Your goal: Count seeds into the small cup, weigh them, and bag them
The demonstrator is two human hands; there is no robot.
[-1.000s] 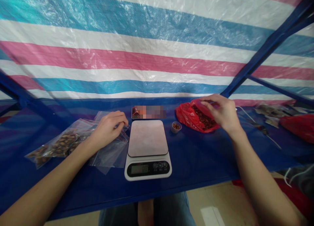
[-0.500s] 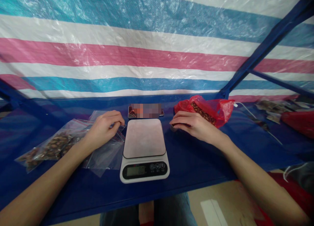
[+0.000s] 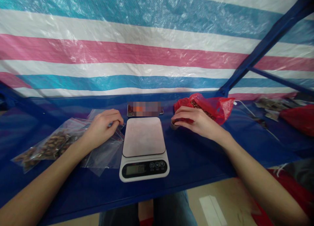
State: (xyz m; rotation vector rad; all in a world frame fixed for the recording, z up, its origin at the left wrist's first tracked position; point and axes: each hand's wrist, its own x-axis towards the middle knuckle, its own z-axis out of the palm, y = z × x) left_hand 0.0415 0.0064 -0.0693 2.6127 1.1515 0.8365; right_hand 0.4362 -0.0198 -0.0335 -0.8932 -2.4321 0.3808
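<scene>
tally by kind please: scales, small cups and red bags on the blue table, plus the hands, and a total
scale: 1
small cup: 1
red bags: 2 (open bag, far-right bag)
hands: 2 (left hand, right hand)
total: 6

Scale (image 3: 144,136) between hands (image 3: 105,124), pouches (image 3: 52,145) left, cup (image 3: 174,126) right, sack (image 3: 222,111) behind cup.

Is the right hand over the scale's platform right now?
No, the right hand is at the small cup, to the right of the scale.
</scene>
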